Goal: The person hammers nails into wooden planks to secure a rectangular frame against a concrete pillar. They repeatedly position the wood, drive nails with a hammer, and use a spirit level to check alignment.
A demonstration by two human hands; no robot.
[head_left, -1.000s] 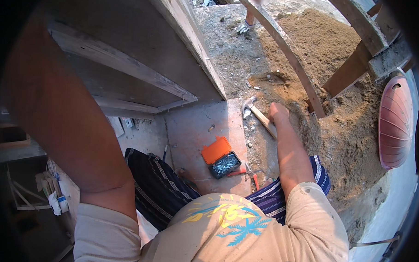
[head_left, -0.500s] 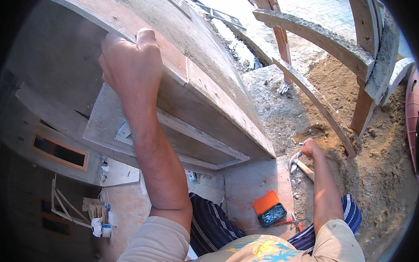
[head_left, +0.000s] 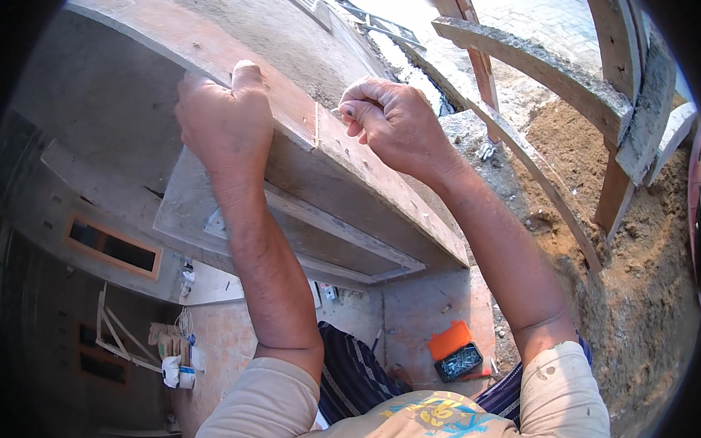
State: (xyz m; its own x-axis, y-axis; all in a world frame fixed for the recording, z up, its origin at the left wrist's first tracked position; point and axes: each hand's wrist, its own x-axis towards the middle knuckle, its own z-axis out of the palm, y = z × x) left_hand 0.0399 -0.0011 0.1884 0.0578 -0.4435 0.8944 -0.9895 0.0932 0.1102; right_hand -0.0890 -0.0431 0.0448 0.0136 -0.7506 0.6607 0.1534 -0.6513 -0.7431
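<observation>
My left hand [head_left: 226,126] is wrapped over the upper edge of a long board [head_left: 285,112], its thumb lying on top and its fingers down the near side. My right hand [head_left: 396,124] is raised just above the same board, to the right of the left hand. Its thumb and fingers are pinched together; what they hold, if anything, is too small to make out. Several small nail-like bits [head_left: 347,151] stand along the board's top face. Down by my knees, an open box with an orange lid [head_left: 450,340] holds many small metal pieces, apparently screws or nails.
Curved wooden frame pieces [head_left: 537,67] rise at the upper right over a sand heap [head_left: 562,141]. Below the board hangs a framed panel [head_left: 342,226]. A lower floor with bags [head_left: 171,371] and a rectangular wall opening [head_left: 114,245] shows at lower left.
My right hand has come up from the ground near a hammer to above the board. The hammer is no longer visible. My left hand keeps its grip on the board edge.
</observation>
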